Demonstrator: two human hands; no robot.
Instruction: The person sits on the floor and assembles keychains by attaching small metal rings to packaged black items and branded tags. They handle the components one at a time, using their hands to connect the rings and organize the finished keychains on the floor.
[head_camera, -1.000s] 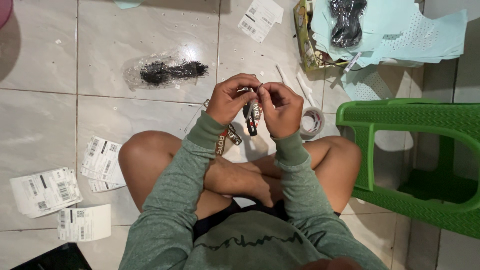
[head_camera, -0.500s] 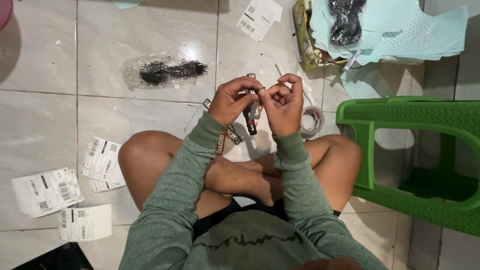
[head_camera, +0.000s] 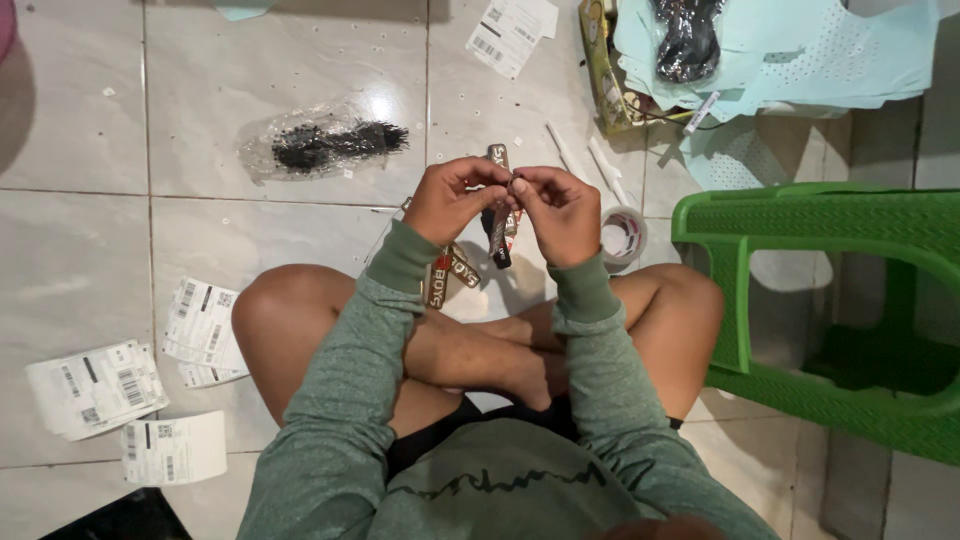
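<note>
Over the crossed legs, left hand (head_camera: 455, 200) and right hand (head_camera: 555, 208) have drawn together — both now pinch the dark strip (head_camera: 497, 225), tape roll (head_camera: 625, 235) at 3 o'clock.

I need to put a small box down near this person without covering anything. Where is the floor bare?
Bare tile lies at upper left, between the clear bag of black fibres and the left edge, and between that bag and the left knee. Crowded: upper right around the teal paper pile, tape roll and green stool; labels lower left.
</note>
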